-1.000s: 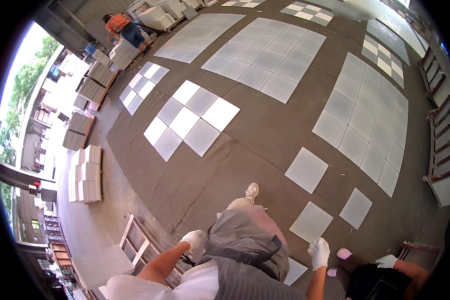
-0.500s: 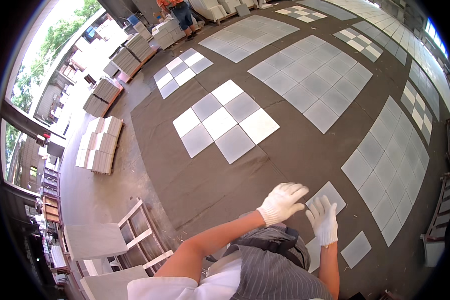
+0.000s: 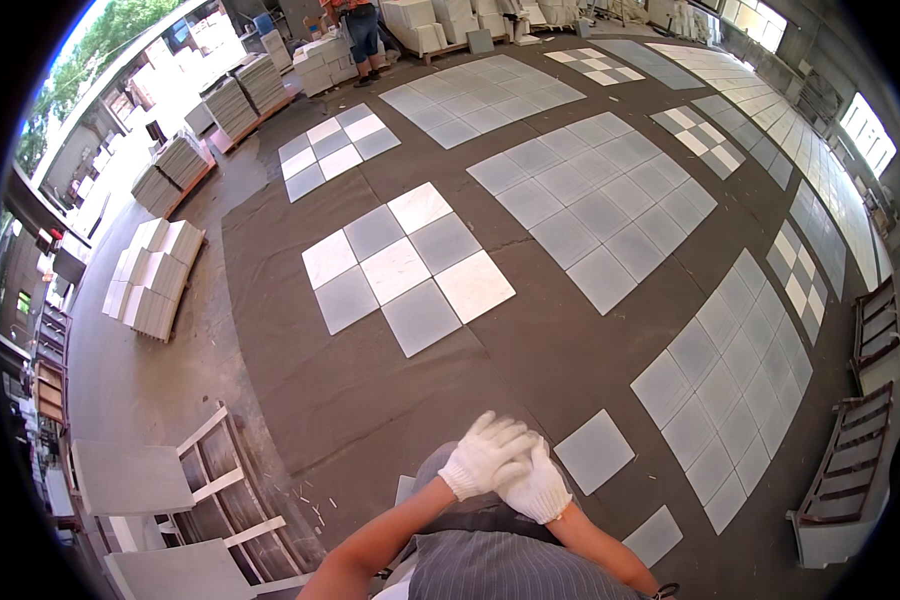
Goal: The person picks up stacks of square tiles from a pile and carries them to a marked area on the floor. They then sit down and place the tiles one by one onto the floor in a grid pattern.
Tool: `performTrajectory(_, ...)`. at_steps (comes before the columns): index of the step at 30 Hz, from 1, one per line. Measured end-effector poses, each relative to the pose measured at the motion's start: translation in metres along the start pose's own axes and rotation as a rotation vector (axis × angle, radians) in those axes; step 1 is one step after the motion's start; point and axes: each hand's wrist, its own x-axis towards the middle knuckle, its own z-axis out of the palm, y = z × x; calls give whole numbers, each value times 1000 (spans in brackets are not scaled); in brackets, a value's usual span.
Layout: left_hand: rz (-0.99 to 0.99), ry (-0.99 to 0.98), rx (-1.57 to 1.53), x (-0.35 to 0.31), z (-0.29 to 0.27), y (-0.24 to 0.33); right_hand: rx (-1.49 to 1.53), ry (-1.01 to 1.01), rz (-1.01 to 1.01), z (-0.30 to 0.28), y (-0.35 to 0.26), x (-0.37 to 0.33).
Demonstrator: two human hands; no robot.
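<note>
Both my hands wear white knit gloves and are brought together in front of my body. My left hand lies across the fingers of my right hand, its own fingers stretched out and a little smeared by motion. The right hand's fingertips are hidden under the left. No object shows between them. Closest to the right hand, a single grey square tile lies flat on the floor. Another grey tile rests beside my right forearm, and the corner of a further tile peeks out left of my left wrist.
Ahead lies a checkered patch of white and grey tiles. Large grey tile fields spread ahead and right. Wooden frames with slabs stand at lower left, near pallets of stacked tiles. Another person stands far back.
My hands, apart before, have come together, the left now over the right. The view has shifted, so the tiles by my right hand appear farther left and lower.
</note>
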Motion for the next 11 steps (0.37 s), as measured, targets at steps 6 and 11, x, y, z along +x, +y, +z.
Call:
performTrajectory(6,-781,-286,337,-100,-4,-51,755,-120,548,-55,-50,17)
performTrajectory(11,-987,-474,250,-150,29,-16,-165,-126,643,-187,-36,28)
